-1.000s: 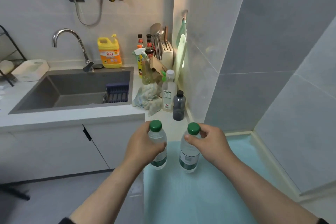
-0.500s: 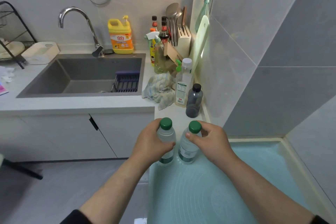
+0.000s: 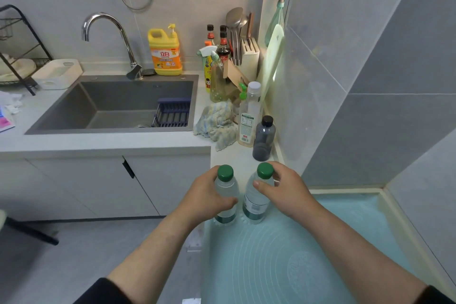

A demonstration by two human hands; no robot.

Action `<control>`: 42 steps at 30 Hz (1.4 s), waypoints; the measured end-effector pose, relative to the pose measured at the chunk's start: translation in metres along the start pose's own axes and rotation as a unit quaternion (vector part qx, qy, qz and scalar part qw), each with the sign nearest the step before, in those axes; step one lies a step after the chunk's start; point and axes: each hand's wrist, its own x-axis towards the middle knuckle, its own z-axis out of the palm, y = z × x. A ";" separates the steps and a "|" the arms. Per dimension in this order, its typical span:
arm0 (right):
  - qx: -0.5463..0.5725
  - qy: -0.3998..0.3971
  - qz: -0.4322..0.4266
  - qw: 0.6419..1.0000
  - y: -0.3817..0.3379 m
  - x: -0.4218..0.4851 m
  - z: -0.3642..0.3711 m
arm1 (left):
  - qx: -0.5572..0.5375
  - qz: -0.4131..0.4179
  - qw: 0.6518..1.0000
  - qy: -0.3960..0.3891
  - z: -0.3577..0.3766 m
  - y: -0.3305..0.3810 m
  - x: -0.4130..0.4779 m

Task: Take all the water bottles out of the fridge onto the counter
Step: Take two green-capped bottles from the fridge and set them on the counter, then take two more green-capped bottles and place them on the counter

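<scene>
A pale teal mat (image 3: 283,259), ringed with fine concentric circles, covers the near desk (image 3: 237,155). At its far edge two clear plastic water bottles stand upright just beside each other, long axes vertical, ribbed green caps up. The left hand (image 3: 207,198) wraps round the middle of the left bottle (image 3: 225,187), fingers curled across its body. The right hand (image 3: 283,192) grips the right bottle (image 3: 255,202) below the cap, thumb laid over the shoulder. This bottle wears a white label above a dark green band; the print is too small to read. Behind them on bare white desk stands a smoky dark bottle (image 3: 263,139) with a black cap, then a taller clear one with a barcode label, next to a crumpled cloth (image 3: 217,121). Farther back lie a grey sink (image 3: 74,106) and, by the curved chrome tap (image 3: 108,32), a yellow jug (image 3: 165,53) whose orange label reads 立白.
</scene>
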 end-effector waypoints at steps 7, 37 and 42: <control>-0.001 -0.005 0.019 1.000 -0.002 -0.007 0.002 | 0.011 0.013 0.999 -0.051 -0.010 0.002 0.010; 0.005 -0.026 -0.219 0.975 -0.194 -0.196 0.013 | -0.063 0.100 0.972 0.206 -0.153 0.106 -0.272; 0.026 -0.110 -0.286 0.952 -0.211 -0.280 0.043 | -0.060 0.055 0.945 0.316 -0.154 0.106 -0.400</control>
